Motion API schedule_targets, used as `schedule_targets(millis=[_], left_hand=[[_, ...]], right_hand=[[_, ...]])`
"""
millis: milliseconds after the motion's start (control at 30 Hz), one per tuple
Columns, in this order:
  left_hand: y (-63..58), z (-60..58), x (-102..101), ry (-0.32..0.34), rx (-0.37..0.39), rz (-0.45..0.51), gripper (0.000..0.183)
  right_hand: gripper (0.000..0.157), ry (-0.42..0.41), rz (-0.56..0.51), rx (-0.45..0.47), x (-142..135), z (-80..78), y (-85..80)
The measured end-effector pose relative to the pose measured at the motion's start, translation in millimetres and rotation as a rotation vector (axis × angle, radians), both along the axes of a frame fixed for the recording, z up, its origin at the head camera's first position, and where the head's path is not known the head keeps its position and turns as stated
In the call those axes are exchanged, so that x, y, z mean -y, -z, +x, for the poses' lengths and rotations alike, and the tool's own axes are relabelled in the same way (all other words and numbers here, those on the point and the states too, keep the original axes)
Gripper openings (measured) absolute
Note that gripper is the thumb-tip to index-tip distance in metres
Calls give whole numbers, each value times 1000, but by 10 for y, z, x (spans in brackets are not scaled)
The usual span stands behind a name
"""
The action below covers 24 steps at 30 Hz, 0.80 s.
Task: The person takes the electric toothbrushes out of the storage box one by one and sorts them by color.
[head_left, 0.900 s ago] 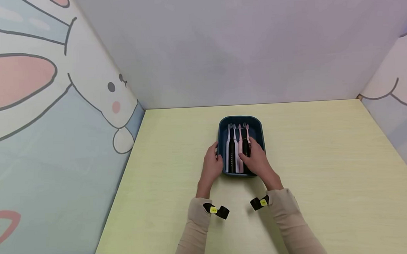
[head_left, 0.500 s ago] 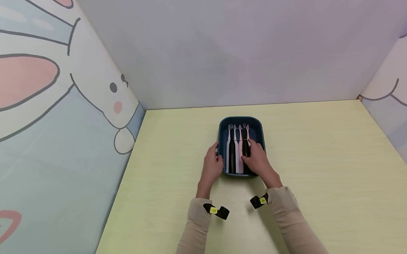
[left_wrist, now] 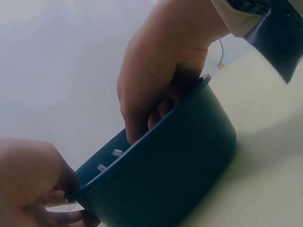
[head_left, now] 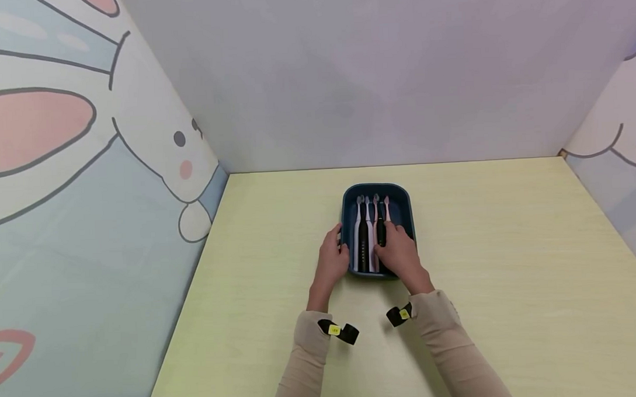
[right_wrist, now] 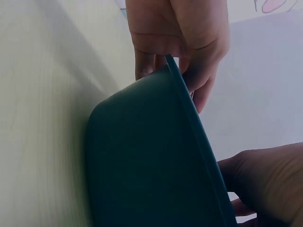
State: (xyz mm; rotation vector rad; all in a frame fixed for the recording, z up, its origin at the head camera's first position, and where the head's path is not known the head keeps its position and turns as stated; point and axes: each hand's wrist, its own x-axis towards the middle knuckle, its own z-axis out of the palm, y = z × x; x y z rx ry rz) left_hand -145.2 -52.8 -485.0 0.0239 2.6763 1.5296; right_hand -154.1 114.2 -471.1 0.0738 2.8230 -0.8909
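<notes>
Toothbrushes [head_left: 363, 243]: six, in one tray [head_left: 400, 202]; left hand [head_left: 333, 261] grips tray, right hand [head_left: 401, 254] pinches one black toothbrush [head_left: 381, 232].

free: above far end of tray [head_left: 400, 202] | obstacles: hands [head_left: 333, 259] [head_left: 400, 254], tray walls [right_wrist: 137, 146]

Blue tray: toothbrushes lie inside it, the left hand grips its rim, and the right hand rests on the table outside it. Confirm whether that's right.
Wrong about the right hand: the head view shows it inside the blue tray, at the toothbrushes. The rest stands.
</notes>
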Motion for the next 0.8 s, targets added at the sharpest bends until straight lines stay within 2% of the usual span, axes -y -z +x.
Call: schedule_targets(millis=[467, 800], left_hand=[[24, 26, 3, 4, 26, 5, 52], [29, 99, 37, 31, 20, 3, 53]], right_hand=[[61, 49, -38, -30, -10, 78, -21], [59, 78, -157, -57, -20, 176, -26]])
